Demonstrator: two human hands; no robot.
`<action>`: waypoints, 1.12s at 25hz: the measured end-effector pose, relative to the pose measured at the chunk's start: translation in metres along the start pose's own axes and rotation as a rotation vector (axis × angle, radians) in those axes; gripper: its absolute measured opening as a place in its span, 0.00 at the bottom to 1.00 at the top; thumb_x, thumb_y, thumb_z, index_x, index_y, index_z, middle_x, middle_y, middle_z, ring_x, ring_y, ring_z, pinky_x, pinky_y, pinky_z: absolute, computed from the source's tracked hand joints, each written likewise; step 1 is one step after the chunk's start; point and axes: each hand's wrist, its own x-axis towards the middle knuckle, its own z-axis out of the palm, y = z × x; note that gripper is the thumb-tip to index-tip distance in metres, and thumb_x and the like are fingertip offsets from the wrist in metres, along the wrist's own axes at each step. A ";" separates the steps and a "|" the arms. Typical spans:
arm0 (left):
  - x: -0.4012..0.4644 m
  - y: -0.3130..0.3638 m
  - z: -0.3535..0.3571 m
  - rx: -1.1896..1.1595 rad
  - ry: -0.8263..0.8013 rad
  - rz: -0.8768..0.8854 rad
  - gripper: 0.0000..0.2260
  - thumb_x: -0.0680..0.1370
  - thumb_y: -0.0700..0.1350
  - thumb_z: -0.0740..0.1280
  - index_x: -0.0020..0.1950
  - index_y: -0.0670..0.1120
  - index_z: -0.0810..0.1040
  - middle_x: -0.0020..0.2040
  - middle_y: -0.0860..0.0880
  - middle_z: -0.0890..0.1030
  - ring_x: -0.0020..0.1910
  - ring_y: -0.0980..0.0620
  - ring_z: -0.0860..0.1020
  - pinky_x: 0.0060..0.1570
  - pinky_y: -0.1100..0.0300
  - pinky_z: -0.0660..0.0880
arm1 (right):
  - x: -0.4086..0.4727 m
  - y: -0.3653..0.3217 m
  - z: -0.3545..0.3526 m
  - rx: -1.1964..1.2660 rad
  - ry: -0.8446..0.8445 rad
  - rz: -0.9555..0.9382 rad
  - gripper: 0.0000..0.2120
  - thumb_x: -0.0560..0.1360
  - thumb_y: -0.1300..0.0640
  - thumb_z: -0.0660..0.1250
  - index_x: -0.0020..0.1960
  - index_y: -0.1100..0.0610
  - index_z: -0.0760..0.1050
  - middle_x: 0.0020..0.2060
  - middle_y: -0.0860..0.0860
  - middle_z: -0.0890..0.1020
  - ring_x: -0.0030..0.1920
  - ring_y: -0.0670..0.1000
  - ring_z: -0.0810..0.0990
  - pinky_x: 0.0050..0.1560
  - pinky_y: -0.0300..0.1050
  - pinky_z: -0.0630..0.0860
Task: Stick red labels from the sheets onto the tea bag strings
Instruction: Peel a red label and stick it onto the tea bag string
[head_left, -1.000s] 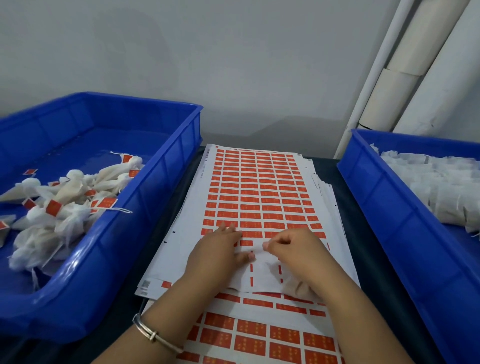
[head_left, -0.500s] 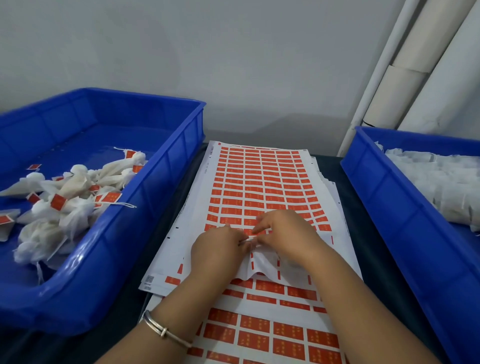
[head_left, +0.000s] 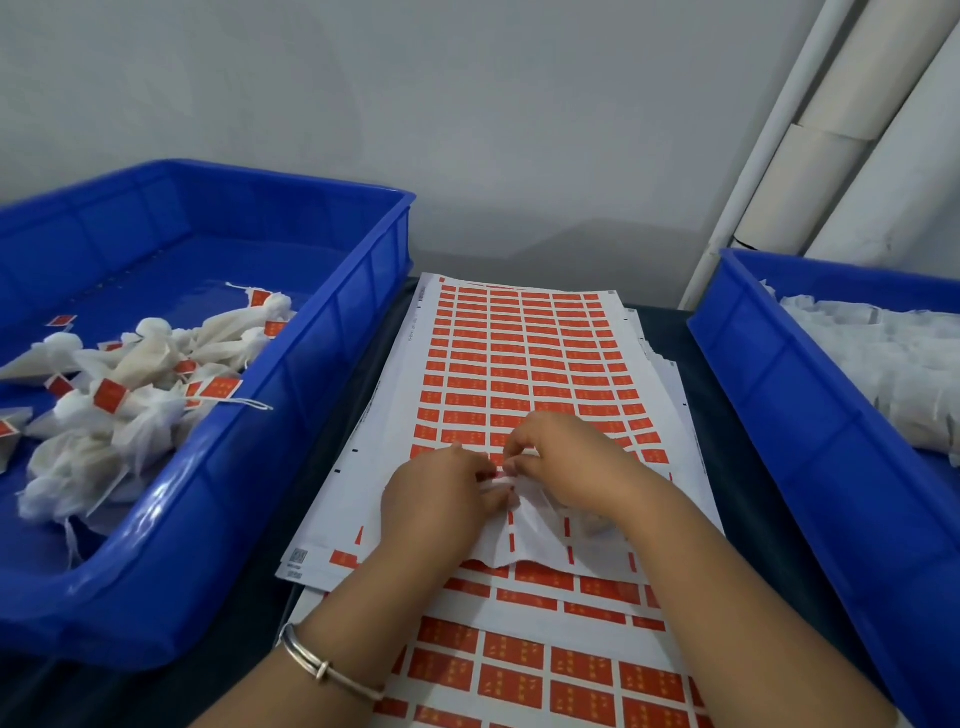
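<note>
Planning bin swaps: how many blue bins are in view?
2. Left blue bin beside the label sheets holds labelled tea bags; right blue bin holds unlabelled tea bags, partly out of frame.

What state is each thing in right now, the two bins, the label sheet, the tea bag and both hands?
left bin: partly filled with labelled tea bags
right bin: holds white unlabelled bags
top label sheet: flat, near rows mostly peeled off
tea bag: lying on the sheet under the hands
left hand: fingertips pinched together at the label
right hand: fingers curled, pinching at the same spot
</note>
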 end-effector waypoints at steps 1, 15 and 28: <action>-0.003 0.000 0.000 -0.055 0.018 -0.004 0.20 0.71 0.61 0.68 0.61 0.58 0.77 0.54 0.57 0.81 0.41 0.56 0.77 0.41 0.65 0.69 | 0.000 -0.001 0.002 -0.027 0.027 -0.021 0.08 0.78 0.55 0.64 0.54 0.51 0.80 0.53 0.47 0.79 0.39 0.42 0.73 0.38 0.29 0.65; -0.002 -0.005 -0.013 -0.660 0.143 -0.094 0.03 0.76 0.53 0.66 0.43 0.58 0.73 0.41 0.63 0.77 0.39 0.60 0.76 0.35 0.74 0.68 | -0.006 -0.011 -0.006 0.269 0.276 -0.005 0.05 0.78 0.52 0.63 0.47 0.41 0.71 0.39 0.35 0.74 0.38 0.39 0.75 0.35 0.28 0.66; 0.000 -0.006 -0.018 -0.832 0.104 -0.274 0.08 0.75 0.55 0.67 0.42 0.53 0.78 0.39 0.56 0.81 0.40 0.54 0.79 0.35 0.66 0.72 | -0.041 0.001 -0.027 1.134 0.206 -0.003 0.16 0.77 0.63 0.64 0.46 0.43 0.82 0.37 0.49 0.82 0.33 0.48 0.79 0.40 0.37 0.77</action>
